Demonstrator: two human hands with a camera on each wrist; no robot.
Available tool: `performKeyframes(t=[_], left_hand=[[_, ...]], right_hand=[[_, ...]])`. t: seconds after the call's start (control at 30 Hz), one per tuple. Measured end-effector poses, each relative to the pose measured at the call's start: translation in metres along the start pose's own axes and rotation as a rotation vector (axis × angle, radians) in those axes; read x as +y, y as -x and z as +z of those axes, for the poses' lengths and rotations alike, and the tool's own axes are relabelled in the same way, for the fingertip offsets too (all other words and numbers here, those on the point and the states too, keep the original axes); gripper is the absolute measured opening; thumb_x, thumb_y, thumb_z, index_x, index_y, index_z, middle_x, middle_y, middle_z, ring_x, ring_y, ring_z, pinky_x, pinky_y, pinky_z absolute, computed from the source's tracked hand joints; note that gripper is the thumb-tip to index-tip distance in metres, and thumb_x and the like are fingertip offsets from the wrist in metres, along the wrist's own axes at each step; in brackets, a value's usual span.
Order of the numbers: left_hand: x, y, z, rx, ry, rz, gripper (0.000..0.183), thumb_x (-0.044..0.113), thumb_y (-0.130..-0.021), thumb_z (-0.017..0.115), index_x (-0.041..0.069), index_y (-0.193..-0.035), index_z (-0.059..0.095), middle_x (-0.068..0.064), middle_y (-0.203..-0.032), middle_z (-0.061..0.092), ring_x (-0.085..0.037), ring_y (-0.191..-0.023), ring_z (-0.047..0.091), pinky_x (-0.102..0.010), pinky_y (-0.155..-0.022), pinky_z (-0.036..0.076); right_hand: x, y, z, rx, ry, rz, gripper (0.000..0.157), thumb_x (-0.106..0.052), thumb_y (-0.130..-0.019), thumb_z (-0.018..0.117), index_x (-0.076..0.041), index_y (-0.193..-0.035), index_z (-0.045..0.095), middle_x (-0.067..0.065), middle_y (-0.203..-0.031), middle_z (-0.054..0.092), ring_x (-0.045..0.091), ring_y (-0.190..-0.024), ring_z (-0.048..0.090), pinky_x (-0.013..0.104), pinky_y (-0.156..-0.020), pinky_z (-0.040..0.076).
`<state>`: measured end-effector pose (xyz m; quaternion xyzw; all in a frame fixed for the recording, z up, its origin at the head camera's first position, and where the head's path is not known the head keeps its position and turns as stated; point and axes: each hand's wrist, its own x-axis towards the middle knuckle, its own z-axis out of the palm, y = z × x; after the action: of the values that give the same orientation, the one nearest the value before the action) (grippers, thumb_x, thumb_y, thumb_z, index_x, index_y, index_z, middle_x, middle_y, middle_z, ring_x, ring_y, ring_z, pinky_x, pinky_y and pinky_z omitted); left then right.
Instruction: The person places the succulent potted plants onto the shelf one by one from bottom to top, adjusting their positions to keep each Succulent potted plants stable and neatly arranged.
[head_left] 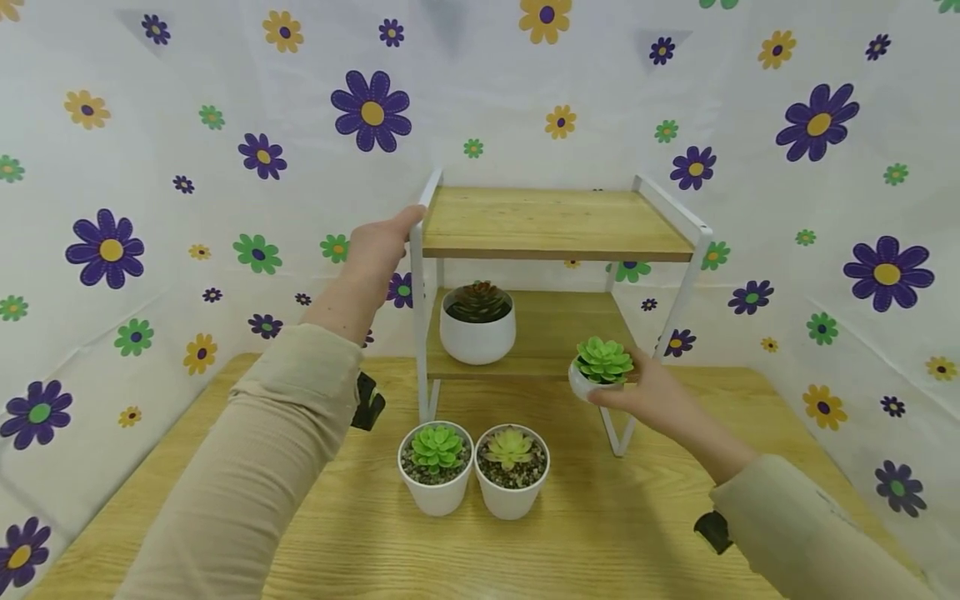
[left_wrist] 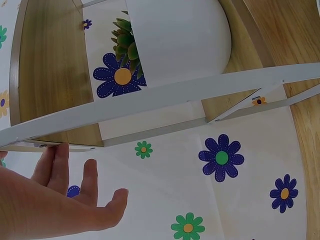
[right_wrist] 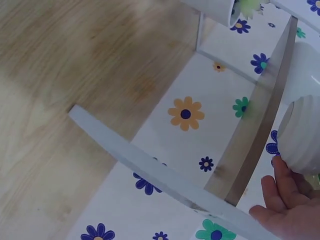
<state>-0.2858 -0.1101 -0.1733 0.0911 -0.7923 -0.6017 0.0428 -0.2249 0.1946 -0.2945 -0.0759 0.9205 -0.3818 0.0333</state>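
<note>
A two-tier wooden shelf [head_left: 555, 218] with a white metal frame stands ahead. At its upper left corner my left hand [head_left: 380, 250] holds the frame; several fingers [left_wrist: 60, 167] reach the side rail in the left wrist view, the others loosely bent. My right hand [head_left: 651, 387] grips a small white potted succulent [head_left: 603, 362] with bright green leaves, at the right front of the lower board [head_left: 555, 333]. Ribbing shows on this pot [right_wrist: 304, 135] in the right wrist view. On that board's left sits a round white pot [head_left: 477, 333] with a dark reddish-green succulent.
Two white potted succulents stand side by side on the wooden table [head_left: 360, 533] before the shelf: a bright green one [head_left: 438, 492] at left, a yellowish one [head_left: 512, 496] at right. A flower-patterned white cloth [head_left: 480, 92] hangs behind and along both sides.
</note>
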Motion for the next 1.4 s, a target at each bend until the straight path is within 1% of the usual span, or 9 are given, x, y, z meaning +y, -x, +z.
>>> performKeyframes(t=[0.13,0.3,0.53,0.67,0.93,1.03,1.17,1.27,1.4], left_hand=[[-0.002,-0.002,-0.002,0.001,0.014,-0.003,0.069,0.053,-0.088,0.050,0.013,-0.143,0.039,-0.002,-0.149,0.037,-0.022,-0.135,0.036,-0.042,-0.115,0.025],[-0.002,-0.002,-0.004,-0.003,0.024,-0.001,0.068,0.053,-0.088,0.051,0.013,-0.142,0.039,-0.002,-0.149,0.038,-0.022,-0.135,0.036,-0.042,-0.116,0.024],[0.000,0.001,-0.004,-0.001,0.013,-0.010,0.068,0.053,-0.088,0.050,0.014,-0.142,0.039,-0.001,-0.148,0.038,-0.021,-0.135,0.036,-0.042,-0.115,0.025],[0.000,0.001,-0.003,-0.002,0.004,-0.011,0.068,0.053,-0.088,0.050,0.014,-0.142,0.040,-0.002,-0.148,0.038,-0.021,-0.135,0.036,-0.042,-0.115,0.026],[-0.001,-0.001,-0.002,0.003,0.013,-0.025,0.070,0.054,-0.087,0.052,0.015,-0.143,0.039,-0.001,-0.148,0.037,-0.021,-0.135,0.036,-0.041,-0.115,0.026],[-0.001,-0.001,-0.002,0.000,0.013,-0.021,0.070,0.054,-0.087,0.051,0.014,-0.143,0.038,-0.001,-0.149,0.037,-0.021,-0.135,0.036,-0.041,-0.115,0.027],[-0.001,-0.002,-0.001,0.001,0.013,-0.014,0.070,0.054,-0.087,0.051,0.014,-0.143,0.038,0.000,-0.149,0.037,-0.021,-0.135,0.036,-0.040,-0.115,0.026],[-0.001,-0.002,-0.001,0.003,0.015,-0.013,0.070,0.054,-0.087,0.052,0.014,-0.143,0.038,-0.001,-0.149,0.037,-0.021,-0.135,0.036,-0.040,-0.115,0.026],[-0.002,-0.001,-0.003,0.005,0.006,-0.015,0.070,0.054,-0.087,0.052,0.014,-0.143,0.039,-0.002,-0.148,0.038,-0.021,-0.134,0.037,-0.041,-0.115,0.027]], right_hand=[[-0.009,-0.013,0.004,0.030,-0.048,0.016,0.085,-0.035,-0.082,0.068,0.004,-0.143,0.024,0.029,-0.140,0.039,0.044,-0.126,0.043,0.054,-0.098,0.044],[-0.015,-0.029,0.006,0.068,-0.003,0.029,0.086,-0.040,-0.082,0.066,0.004,-0.143,0.024,0.029,-0.140,0.040,0.043,-0.127,0.041,0.054,-0.098,0.043],[-0.021,-0.046,0.012,0.100,-0.035,0.031,0.082,-0.034,-0.083,0.066,0.006,-0.142,0.025,0.029,-0.140,0.038,0.043,-0.129,0.039,0.054,-0.102,0.039],[-0.022,-0.054,0.014,0.122,-0.022,0.031,0.080,-0.033,-0.083,0.065,0.009,-0.140,0.027,0.030,-0.140,0.038,0.044,-0.129,0.038,0.053,-0.105,0.037],[-0.018,-0.062,0.015,0.120,-0.005,0.044,0.080,-0.035,-0.084,0.064,0.010,-0.139,0.028,0.030,-0.137,0.041,0.042,-0.126,0.041,0.052,-0.103,0.039],[-0.017,-0.065,0.016,0.123,-0.002,0.047,0.078,-0.035,-0.084,0.064,0.011,-0.138,0.029,0.030,-0.134,0.043,0.041,-0.123,0.044,0.052,-0.101,0.041],[-0.016,-0.067,0.017,0.122,-0.012,0.020,0.075,-0.033,-0.084,0.065,0.012,-0.136,0.033,0.030,-0.132,0.046,0.041,-0.121,0.047,0.051,-0.099,0.042],[-0.017,-0.068,0.017,0.115,0.005,0.014,0.076,-0.034,-0.084,0.065,0.012,-0.136,0.034,0.031,-0.134,0.045,0.042,-0.122,0.046,0.052,-0.100,0.042],[-0.017,-0.070,0.019,0.105,0.001,0.033,0.076,-0.035,-0.085,0.064,0.011,-0.137,0.033,0.031,-0.135,0.044,0.042,-0.124,0.045,0.051,-0.102,0.041]])
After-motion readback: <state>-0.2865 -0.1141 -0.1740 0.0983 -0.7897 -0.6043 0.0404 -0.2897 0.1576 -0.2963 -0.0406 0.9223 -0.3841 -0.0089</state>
